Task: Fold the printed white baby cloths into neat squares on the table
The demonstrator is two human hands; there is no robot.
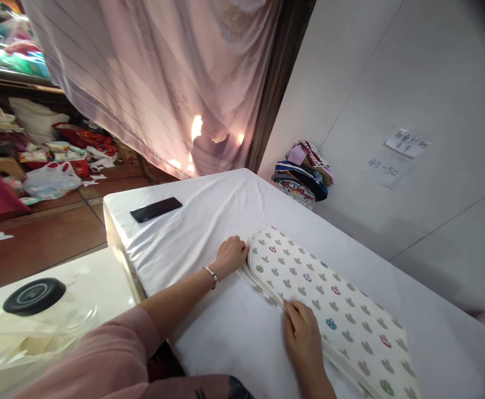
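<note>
A folded white cloth (309, 288) printed with grey bunny heads and small coloured figures lies across the table covered in white cloth. It looks like a folded blanket, several layers thick along its near edge. My left hand (230, 256), with a bracelet at the wrist, is closed on its far left corner. Further along the near edge, my right hand (304, 332) pinches the layers between thumb and fingers. The undersides of both hands are hidden.
A black phone (156, 209) lies at the table's far left. Folded clothes (302, 173) are stacked against the white wall. A black round lid (34, 296) and clear plastic are on a white surface at left. A pink curtain (163, 72) hangs behind; bags (53, 180) clutter the floor.
</note>
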